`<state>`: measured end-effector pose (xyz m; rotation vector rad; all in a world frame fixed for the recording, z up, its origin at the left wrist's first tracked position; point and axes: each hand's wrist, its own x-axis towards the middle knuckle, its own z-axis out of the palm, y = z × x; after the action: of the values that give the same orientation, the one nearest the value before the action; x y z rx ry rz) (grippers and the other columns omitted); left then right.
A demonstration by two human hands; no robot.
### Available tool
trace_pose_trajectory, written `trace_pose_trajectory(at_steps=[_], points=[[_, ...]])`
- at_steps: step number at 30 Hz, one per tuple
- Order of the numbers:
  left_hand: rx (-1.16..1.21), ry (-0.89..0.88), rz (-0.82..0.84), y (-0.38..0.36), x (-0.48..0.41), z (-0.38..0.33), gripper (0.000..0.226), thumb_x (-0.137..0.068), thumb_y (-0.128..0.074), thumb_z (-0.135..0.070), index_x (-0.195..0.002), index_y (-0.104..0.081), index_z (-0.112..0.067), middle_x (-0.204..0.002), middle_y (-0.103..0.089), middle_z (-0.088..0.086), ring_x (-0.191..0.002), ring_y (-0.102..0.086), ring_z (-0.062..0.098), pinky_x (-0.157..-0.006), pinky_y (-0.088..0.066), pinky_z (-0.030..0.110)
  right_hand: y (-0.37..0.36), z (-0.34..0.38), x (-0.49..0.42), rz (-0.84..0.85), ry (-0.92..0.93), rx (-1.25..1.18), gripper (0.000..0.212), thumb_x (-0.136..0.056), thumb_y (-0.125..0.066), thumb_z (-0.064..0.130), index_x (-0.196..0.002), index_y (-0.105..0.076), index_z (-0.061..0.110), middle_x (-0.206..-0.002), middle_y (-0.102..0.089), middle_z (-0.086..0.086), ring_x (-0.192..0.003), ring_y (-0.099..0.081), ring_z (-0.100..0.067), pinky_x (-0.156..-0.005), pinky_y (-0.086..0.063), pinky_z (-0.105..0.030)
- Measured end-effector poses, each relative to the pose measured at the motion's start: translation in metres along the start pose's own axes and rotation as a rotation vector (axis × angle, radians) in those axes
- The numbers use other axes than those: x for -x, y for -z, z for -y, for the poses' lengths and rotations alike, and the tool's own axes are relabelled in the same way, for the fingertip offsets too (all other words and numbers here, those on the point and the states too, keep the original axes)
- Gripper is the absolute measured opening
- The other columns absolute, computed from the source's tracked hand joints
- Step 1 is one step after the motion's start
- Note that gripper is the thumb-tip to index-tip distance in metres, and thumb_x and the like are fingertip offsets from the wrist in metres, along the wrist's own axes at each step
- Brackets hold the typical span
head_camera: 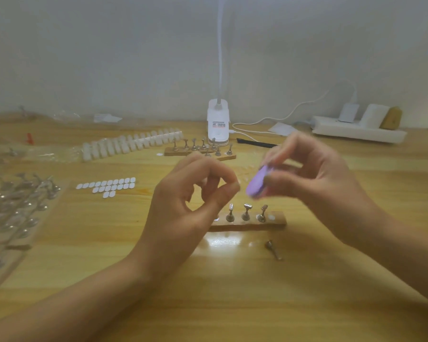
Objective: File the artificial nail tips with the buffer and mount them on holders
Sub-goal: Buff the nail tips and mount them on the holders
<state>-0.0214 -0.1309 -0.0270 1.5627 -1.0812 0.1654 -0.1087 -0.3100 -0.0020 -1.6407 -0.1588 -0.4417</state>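
Note:
My right hand [314, 176] holds a small purple buffer [257, 181] between thumb and fingers, blurred by motion, above the table's middle. My left hand [195, 196] pinches thumb and forefinger together just left of the buffer; whatever sits in the pinch is too small and blurred to make out. Below both hands lies a wooden base [250, 224] with three metal holders [246, 213] standing on it. One loose holder [273, 249] lies on its side in front of the base.
A strip of white nail tips [131, 144] and a sheet of white adhesive dots [108, 186] lie at left. Further wooden bases with holders [200, 146] stand by a white lamp base [218, 123]. Bagged holders [17, 206] fill the left edge; a power strip [356, 127] sits back right.

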Motion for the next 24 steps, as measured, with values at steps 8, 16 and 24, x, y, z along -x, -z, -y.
trace_pose_trajectory(at_steps=[8, 16, 24], points=[[-0.057, -0.058, -0.004, 0.001, -0.003, -0.002, 0.007, -0.088, -0.067, -0.015, -0.081, -0.064, -0.016, -0.070, -0.047, -0.006, -0.073, -0.046, 0.011, -0.070, -0.033, 0.012, -0.002, 0.000, 0.000, 0.015, -0.052, -0.006, 0.021, -0.079, -0.079, 0.013, -0.085, -0.058, 0.011, -0.082, -0.073, -0.007, -0.075, -0.075, -0.028, -0.068, -0.058, -0.027], [-0.085, -0.053, 0.029, 0.005, -0.004, 0.000, 0.007, -0.086, -0.071, -0.020, -0.080, -0.068, -0.019, -0.073, -0.050, -0.009, -0.071, -0.048, 0.007, -0.069, -0.036, 0.009, 0.044, 0.000, -0.020, -0.203, 0.012, -0.050, 0.027, -0.077, -0.075, 0.026, -0.089, -0.056, 0.012, -0.086, -0.076, -0.007, -0.087, -0.075, -0.022, -0.078, -0.057, -0.022], [0.280, 0.413, 0.087, 0.013, -0.010, 0.009, 0.019, -0.069, -0.074, -0.045, -0.071, -0.074, -0.026, -0.081, -0.073, 0.000, -0.079, -0.062, 0.014, -0.072, -0.048, 0.011, 0.090, -0.026, -0.019, 0.111, -0.247, 0.669, 0.034, -0.060, -0.079, 0.048, -0.081, -0.064, 0.026, -0.096, -0.070, 0.008, -0.101, -0.069, -0.011, -0.088, -0.057, -0.036]])
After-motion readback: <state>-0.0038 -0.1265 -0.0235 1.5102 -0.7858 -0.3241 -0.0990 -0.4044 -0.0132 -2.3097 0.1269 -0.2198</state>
